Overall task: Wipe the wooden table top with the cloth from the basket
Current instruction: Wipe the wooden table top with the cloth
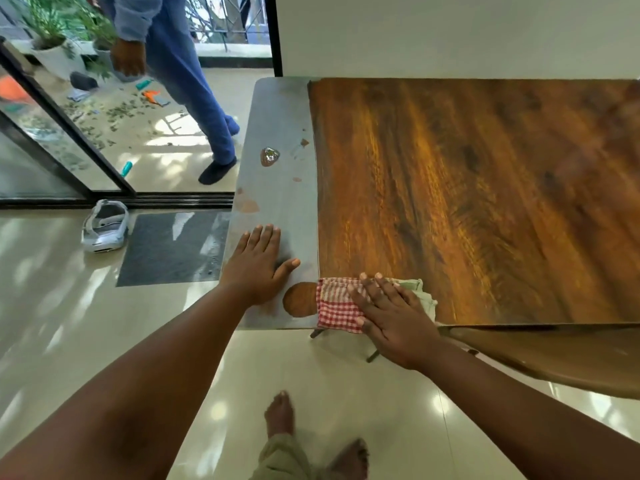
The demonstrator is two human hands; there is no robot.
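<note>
Most of the brown wooden table top (485, 188) looks unwiped as I press my flat right hand (391, 313) on the red-checked cloth (334, 306), left hand (258, 268) spread flat on the grey edge strip (277, 133).

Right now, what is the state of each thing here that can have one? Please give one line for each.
cloth: bunched, flat on the near table corner under the right hand
right hand: open, fingers straight, pressing the cloth
left hand: open, flat on the grey strip
table top: bare, glossy
glass door: slid open
shoe: lying on its side on the floor
</note>
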